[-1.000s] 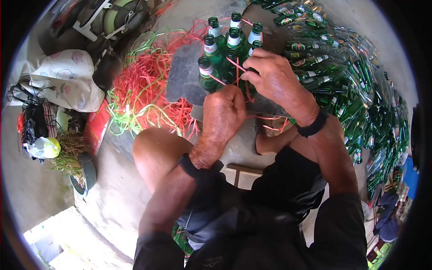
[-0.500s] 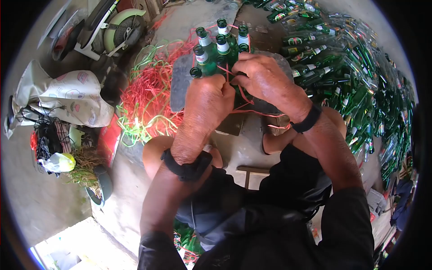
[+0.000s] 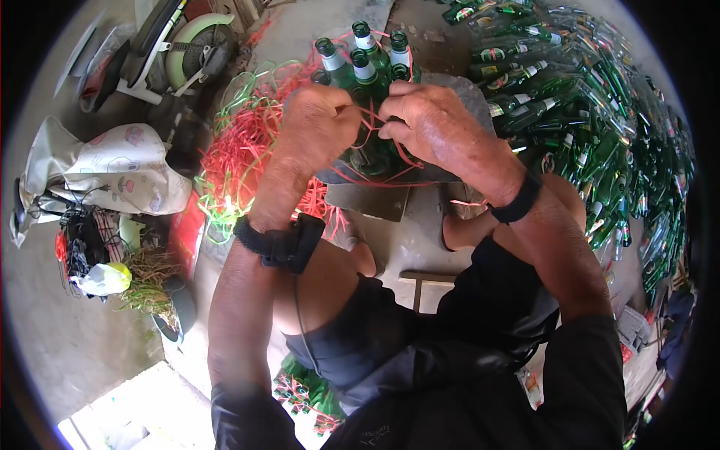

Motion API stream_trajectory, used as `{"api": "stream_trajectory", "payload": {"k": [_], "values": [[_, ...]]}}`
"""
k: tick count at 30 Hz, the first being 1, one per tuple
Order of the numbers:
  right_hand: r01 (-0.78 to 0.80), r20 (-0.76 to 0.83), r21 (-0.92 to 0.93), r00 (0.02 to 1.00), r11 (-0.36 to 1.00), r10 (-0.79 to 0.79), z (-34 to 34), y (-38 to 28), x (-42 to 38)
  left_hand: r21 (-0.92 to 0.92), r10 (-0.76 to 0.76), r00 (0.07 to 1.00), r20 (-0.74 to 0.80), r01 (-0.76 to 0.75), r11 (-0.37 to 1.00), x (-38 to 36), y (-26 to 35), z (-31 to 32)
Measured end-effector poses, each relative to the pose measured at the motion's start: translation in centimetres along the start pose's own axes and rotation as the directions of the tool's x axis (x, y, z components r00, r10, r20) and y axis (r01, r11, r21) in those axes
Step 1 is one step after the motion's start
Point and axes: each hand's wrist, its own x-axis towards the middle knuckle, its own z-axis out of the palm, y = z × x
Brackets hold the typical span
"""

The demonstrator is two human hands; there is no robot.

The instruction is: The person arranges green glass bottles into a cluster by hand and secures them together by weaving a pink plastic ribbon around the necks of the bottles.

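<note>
Several green glass bottles [image 3: 364, 69] stand upright in a tight cluster on a grey board [image 3: 457, 94] in front of me. A red plastic strap [image 3: 369, 120] runs around the cluster and crosses between my hands. My left hand [image 3: 319, 124] is closed with the strap pinched at its fingers, at the near left of the bottles. At the near right, my right hand [image 3: 427, 124] pinches the strap too, thumb and forefinger together. Both hands hide some of the bottles.
A heap of red and green straps [image 3: 251, 142] lies left of the board. Many green bottles [image 3: 592, 135] are piled at the right. A two-wheeler's wheel [image 3: 199, 52], a pale bag [image 3: 124, 165] and a plant pot [image 3: 176, 307] are at the left.
My left hand has moved left and up, away from my right hand, and the strap now stretches between them. The right hand has shifted only slightly.
</note>
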Motion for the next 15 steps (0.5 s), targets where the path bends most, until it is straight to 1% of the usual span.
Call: {"api": "stream_trajectory", "payload": {"k": [1,2,4,5,7,12,14,15], "values": [[0.018,-0.010,-0.007,1.000,1.000,-0.018,0.0,0.0,0.0,0.005,-0.038,0.999,0.027,0.038,0.999,0.0,-0.2,-0.1],[0.037,-0.020,-0.014,0.999,0.999,-0.037,0.1,0.0,0.0,0.004,-0.042,0.999,0.029,0.042,0.999,0.0,-0.4,-0.1],[0.039,-0.020,-0.008,0.999,0.999,-0.039,0.1,0.0,0.0,0.021,-0.112,0.990,0.089,0.111,0.994,0.1,-0.7,-0.2],[0.041,-0.025,-0.006,0.999,0.999,-0.041,0.0,0.0,0.0,0.022,-0.113,0.990,0.090,0.111,0.994,0.1,-0.8,-0.2],[0.043,-0.019,-0.010,0.999,0.999,-0.043,0.0,0.1,0.0,-0.032,-0.184,0.977,0.108,0.188,0.982,-0.2,-0.8,-0.2],[0.044,-0.019,0.008,0.999,0.999,-0.044,-0.2,0.1,0.0,-0.035,-0.205,0.976,0.077,0.208,0.978,-0.9,-0.4,-0.3],[0.003,0.050,0.006,0.999,1.000,-0.003,-0.6,-0.2,0.0,-0.036,-0.199,0.978,0.064,0.201,0.979,-1.2,-0.1,-0.4],[0.002,0.049,0.007,0.999,1.000,-0.002,-0.6,-0.2,0.0,-0.031,-0.217,0.975,0.044,0.218,0.975,-1.5,0.2,-0.4]]}}
